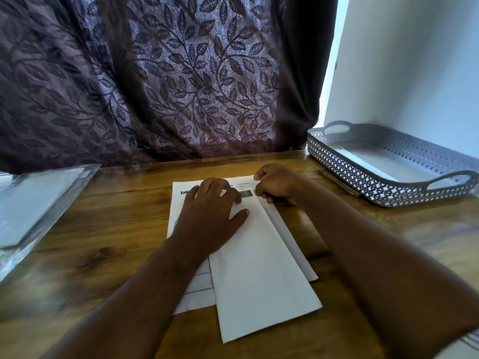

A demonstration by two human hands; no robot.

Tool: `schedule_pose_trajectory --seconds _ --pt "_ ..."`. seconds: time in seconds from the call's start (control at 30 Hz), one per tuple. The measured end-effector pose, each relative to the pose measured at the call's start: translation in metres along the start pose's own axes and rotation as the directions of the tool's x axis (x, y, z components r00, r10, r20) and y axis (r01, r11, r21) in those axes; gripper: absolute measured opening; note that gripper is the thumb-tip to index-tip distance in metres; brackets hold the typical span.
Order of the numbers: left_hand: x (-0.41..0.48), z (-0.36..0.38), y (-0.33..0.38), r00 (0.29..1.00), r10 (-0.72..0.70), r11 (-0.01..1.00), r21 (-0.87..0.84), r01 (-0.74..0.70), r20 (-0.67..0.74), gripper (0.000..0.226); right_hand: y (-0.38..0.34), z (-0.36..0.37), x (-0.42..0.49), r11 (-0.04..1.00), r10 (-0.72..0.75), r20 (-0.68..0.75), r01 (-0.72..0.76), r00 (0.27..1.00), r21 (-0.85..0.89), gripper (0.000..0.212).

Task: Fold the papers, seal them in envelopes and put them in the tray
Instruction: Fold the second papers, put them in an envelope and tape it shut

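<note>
Two bare forearms reach in from the bottom edge, over the near end of a long white folded piece that lies slanted on the brown wooden table. Whether this piece is an envelope or a folded sheet cannot be told. Along its right side a narrower white strip shows, touching it and partly tucked under it.

Under both lies a white printed sheet with bold black lettering at its far left corner. Its left part and a near corner stick out from beneath the folded piece.

The left hand rests flat, fingers spread and straight, pressing on the far end of the folded piece and the sheet below. The right hand sits just beside it at the far right corner of the papers. Its fingers are curled and their tips touch the paper edge, but whether they pinch it cannot be told.

To the right, well apart from the papers, a grey perforated plastic tray with two handles stands against the white wall, with a white envelope lying flat in it. A slim brown pen lies on the table between the tray and the right hand.

At the left edge lies a clear plastic packet of white envelopes. A purple leaf-patterned curtain hangs behind the table.
</note>
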State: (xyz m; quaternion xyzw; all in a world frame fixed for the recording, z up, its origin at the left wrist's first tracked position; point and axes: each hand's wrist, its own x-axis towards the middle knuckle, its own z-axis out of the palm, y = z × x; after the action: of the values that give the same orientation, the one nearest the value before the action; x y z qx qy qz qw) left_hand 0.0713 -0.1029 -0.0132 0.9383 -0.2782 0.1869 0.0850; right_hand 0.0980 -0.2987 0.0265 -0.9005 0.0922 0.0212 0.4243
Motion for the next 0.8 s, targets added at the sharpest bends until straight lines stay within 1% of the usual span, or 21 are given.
schedule_pose_trajectory --seconds 0.13,0.2,0.23,0.27,0.33,0.4,0.47,0.57,0.63,0.7,0.8 --pt "0.000 -0.002 0.001 0.998 -0.049 0.997 -0.068 0.047 -0.030 0.043 0.006 -0.002 -0.010 0.979 -0.035 0.033 0.027 0.999 0.201 0.013" --pt "-0.003 -0.003 0.001 0.997 -0.079 0.994 -0.081 0.077 -0.022 0.045 0.009 -0.002 -0.020 0.962 -0.050 -0.005 0.049 0.999 0.267 0.009" --pt "-0.003 -0.004 0.002 0.996 -0.088 0.993 -0.076 0.086 -0.022 0.045 0.009 -0.002 -0.024 0.960 -0.052 -0.045 0.063 0.998 0.273 0.009" --pt "-0.003 -0.006 0.003 0.996 -0.088 0.994 -0.061 0.087 -0.024 0.044 0.011 -0.001 -0.029 0.964 -0.057 -0.091 0.079 0.994 0.253 0.008" --pt "-0.003 -0.007 0.003 0.996 -0.091 0.995 -0.034 0.090 -0.023 0.043 0.013 0.003 -0.039 0.985 -0.066 -0.159 0.090 0.985 0.150 0.009" --pt "-0.004 -0.010 0.006 0.994 -0.110 0.994 -0.022 0.110 -0.013 0.043 0.012 0.005 -0.051 0.996 -0.078 -0.163 0.084 0.984 0.030 0.018" --pt "-0.005 -0.010 0.008 0.991 -0.133 0.991 -0.011 0.133 0.000 0.045 0.007 0.006 -0.059 0.996 -0.082 -0.130 0.078 0.988 -0.040 0.029" --pt "-0.007 -0.012 0.012 0.986 -0.165 0.986 -0.005 0.165 0.024 0.046 -0.003 0.004 -0.065 0.998 -0.030 -0.062 0.027 0.998 -0.050 0.037" --pt "-0.008 -0.014 0.013 0.982 -0.184 0.983 0.002 0.184 0.040 0.047 -0.007 0.004 -0.068 0.999 0.003 -0.042 -0.005 0.999 -0.053 0.037" --pt "-0.007 -0.015 0.012 0.979 -0.196 0.981 0.005 0.196 0.056 0.048 -0.009 0.004 -0.070 0.999 0.005 -0.038 -0.007 0.999 -0.051 0.034" --pt "-0.004 -0.014 0.011 0.976 -0.206 0.978 0.009 0.206 0.069 0.049 -0.010 0.001 -0.071 1.000 0.008 -0.007 -0.008 1.000 0.003 0.034"
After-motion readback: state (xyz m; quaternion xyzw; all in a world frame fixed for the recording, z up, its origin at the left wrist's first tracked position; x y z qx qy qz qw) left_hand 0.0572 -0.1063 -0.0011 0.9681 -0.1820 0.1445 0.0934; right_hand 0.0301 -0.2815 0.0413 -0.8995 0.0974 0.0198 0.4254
